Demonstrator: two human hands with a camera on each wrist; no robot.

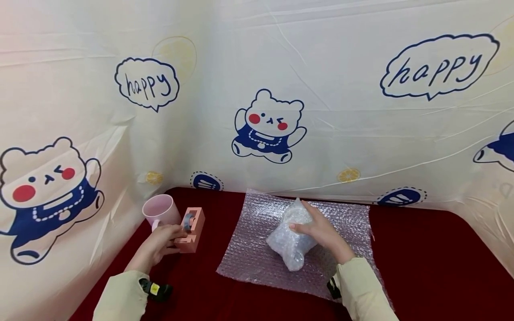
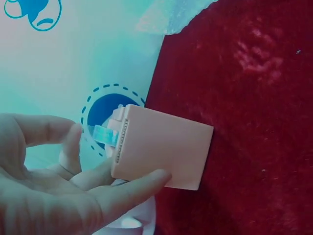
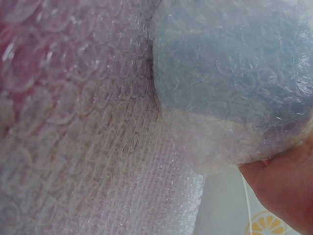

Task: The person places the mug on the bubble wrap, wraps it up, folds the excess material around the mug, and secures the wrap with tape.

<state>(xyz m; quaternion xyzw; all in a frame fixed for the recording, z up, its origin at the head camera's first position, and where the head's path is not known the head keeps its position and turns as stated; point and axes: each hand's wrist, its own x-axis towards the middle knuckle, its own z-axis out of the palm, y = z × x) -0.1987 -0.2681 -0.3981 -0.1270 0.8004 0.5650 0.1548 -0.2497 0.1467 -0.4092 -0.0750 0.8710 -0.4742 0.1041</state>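
My left hand [image 1: 162, 243] is at a pink tape dispenser [image 1: 192, 244] on the left of the table. In the left wrist view its thumb lies over the side of the dispenser [image 2: 164, 147]. The bent forefinger is close to a short end of clear tape [image 2: 105, 135] by the toothed edge. A roll of tape [image 1: 188, 222] sits in the dispenser's top. My right hand [image 1: 321, 232] holds a bubble-wrapped bundle [image 1: 291, 240], thumb on top and fingers round its far side. Something bluish shows through the wrap [image 3: 230, 68].
The bundle lies on a flat sheet of bubble wrap [image 1: 249, 258], spread over the dark red tablecloth [image 1: 192, 285]. Beside the dispenser stands a pink mug [image 1: 162, 209], handle towards me. A printed white curtain [image 1: 341, 133] closes off the back and sides.
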